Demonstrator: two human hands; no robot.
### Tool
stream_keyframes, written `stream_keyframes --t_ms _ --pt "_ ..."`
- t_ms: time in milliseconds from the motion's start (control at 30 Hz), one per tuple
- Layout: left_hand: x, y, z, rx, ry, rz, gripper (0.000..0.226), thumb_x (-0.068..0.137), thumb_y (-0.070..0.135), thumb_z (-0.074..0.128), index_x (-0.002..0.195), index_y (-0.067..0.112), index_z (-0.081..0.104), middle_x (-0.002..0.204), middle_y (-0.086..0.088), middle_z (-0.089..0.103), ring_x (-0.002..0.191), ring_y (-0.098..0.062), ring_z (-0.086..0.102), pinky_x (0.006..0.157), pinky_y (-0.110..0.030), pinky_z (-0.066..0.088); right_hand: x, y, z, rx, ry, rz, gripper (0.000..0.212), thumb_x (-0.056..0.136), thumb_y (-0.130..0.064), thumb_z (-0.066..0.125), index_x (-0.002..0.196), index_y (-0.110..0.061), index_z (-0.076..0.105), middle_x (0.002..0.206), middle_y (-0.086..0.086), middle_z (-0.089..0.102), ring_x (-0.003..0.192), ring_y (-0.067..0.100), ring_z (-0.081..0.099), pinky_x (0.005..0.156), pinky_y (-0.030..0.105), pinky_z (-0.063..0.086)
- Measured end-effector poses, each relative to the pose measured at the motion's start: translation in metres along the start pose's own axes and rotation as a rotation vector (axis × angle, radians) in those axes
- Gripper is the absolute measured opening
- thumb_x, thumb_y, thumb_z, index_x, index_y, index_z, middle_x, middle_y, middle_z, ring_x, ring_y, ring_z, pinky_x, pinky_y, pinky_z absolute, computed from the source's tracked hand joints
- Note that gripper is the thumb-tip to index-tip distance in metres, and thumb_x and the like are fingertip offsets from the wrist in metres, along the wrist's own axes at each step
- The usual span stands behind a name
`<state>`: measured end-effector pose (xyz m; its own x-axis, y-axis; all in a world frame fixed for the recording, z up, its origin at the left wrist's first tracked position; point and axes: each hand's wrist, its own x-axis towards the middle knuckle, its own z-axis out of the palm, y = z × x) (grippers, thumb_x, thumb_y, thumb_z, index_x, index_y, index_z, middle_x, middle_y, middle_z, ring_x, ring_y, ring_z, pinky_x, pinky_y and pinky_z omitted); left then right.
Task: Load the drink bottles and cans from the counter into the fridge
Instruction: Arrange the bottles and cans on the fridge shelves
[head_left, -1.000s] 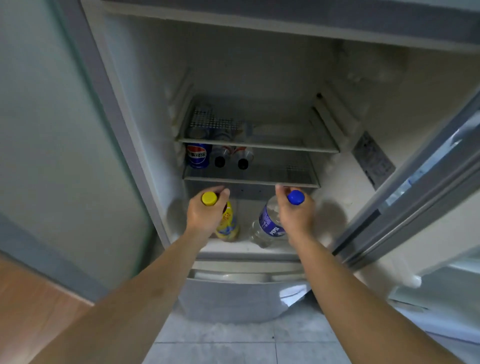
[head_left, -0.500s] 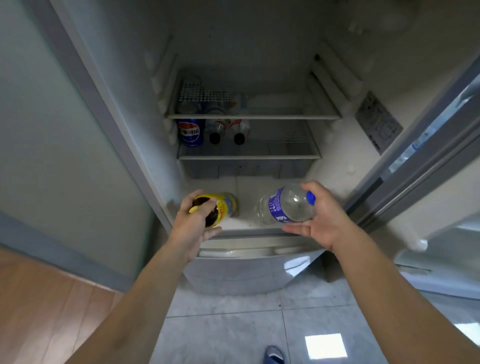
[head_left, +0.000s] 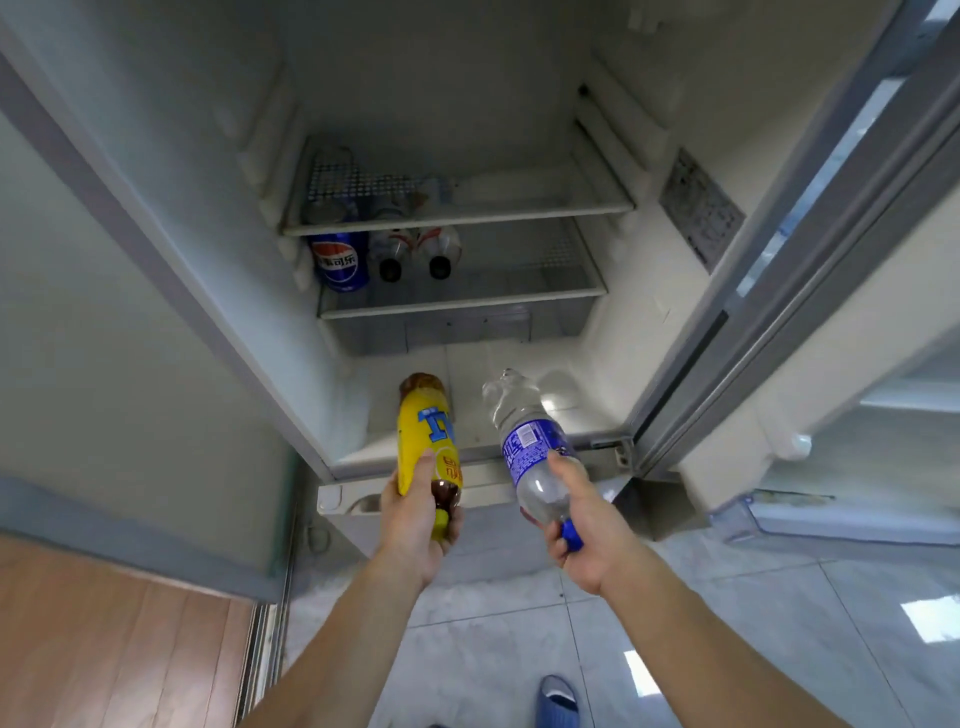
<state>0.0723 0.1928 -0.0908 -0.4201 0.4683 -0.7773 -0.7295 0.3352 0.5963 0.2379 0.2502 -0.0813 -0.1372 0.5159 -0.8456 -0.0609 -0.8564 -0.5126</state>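
My left hand (head_left: 415, 525) grips the neck end of a yellow-labelled tea bottle (head_left: 427, 431) with a yellow cap. The bottle lies nearly flat, its base pointing into the open fridge (head_left: 524, 415) over the bottom floor. My right hand (head_left: 587, 525) holds a clear water bottle (head_left: 530, 447) with a blue label and blue cap, tilted the same way, base inward. On the middle shelf (head_left: 467, 306) stand a blue Pepsi can (head_left: 340, 262) and two dark-capped bottles (head_left: 415, 254) lying with caps toward me.
An upper glass shelf (head_left: 467, 215) holds pale, blurred items at the back. The fridge door (head_left: 831, 260) stands open on the right. Below the compartment is a closed drawer front (head_left: 363, 501). A blue slipper (head_left: 558, 701) shows on the grey tiled floor; wood flooring lies left.
Both bottles stood upright on the fridge floor a second ago. They have been tipped over and drawn back, caps toward me, now near the front edge. The view has pulled back and down.
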Motion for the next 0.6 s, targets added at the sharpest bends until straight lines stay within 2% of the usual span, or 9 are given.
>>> stream_keyframes --t_ms 133,267,333,467,533,600 --pt "-0.004 0.005 0.008 0.038 0.028 0.051 0.043 0.083 0.056 0.066 0.113 0.027 0.055 0.081 -0.011 0.065 0.043 -0.012 0.052 0.035 -0.018 0.038 -0.001 0.001 0.003 0.034 0.025 -0.105 0.055 0.069 -0.055 0.080 0.110 -0.022 0.062 0.090 0.008 0.062 0.043 0.009 0.040 0.038 0.017 0.026" --pt "-0.008 0.013 0.025 0.096 -0.076 0.184 0.033 0.083 0.054 0.066 0.104 0.030 0.058 0.064 -0.006 0.066 0.038 -0.011 0.049 0.035 -0.019 0.033 -0.002 -0.010 0.000 0.094 0.000 -0.314 0.036 0.076 -0.041 0.079 0.101 -0.020 0.062 0.068 0.005 0.060 0.040 0.012 0.038 0.039 0.019 0.022" --pt "-0.010 0.023 0.042 0.131 -0.131 0.282 0.037 0.082 0.056 0.066 0.107 0.031 0.058 0.063 -0.004 0.066 0.039 -0.013 0.050 0.035 -0.021 0.034 0.001 -0.025 0.001 0.108 -0.003 -0.439 0.034 0.077 -0.038 0.079 0.102 -0.021 0.063 0.063 0.004 0.064 0.040 0.013 0.039 0.038 0.019 0.025" --pt "-0.007 0.052 0.083 0.189 -0.192 0.408 0.047 0.074 0.063 0.068 0.115 0.042 0.053 0.069 -0.003 0.069 0.043 -0.014 0.054 0.038 -0.021 0.038 0.010 -0.077 0.011 0.050 0.029 -0.616 0.052 0.063 -0.049 0.082 0.104 -0.025 0.062 0.077 0.010 0.067 0.039 0.012 0.044 0.036 0.019 0.029" --pt "0.002 0.067 0.106 0.231 -0.193 0.457 0.050 0.076 0.063 0.067 0.119 0.044 0.048 0.077 -0.005 0.071 0.043 -0.012 0.056 0.039 -0.021 0.040 0.019 -0.103 0.018 0.008 0.054 -0.640 0.061 0.054 -0.054 0.082 0.106 -0.029 0.061 0.077 0.009 0.067 0.040 0.012 0.047 0.036 0.020 0.032" --pt "0.013 0.078 0.129 0.271 -0.171 0.488 0.055 0.079 0.063 0.065 0.125 0.045 0.042 0.088 -0.008 0.070 0.042 -0.008 0.057 0.040 -0.020 0.043 0.030 -0.122 0.025 -0.051 0.096 -0.658 0.068 0.055 -0.053 0.084 0.113 -0.030 0.059 0.079 0.008 0.067 0.041 0.010 0.051 0.036 0.020 0.036"
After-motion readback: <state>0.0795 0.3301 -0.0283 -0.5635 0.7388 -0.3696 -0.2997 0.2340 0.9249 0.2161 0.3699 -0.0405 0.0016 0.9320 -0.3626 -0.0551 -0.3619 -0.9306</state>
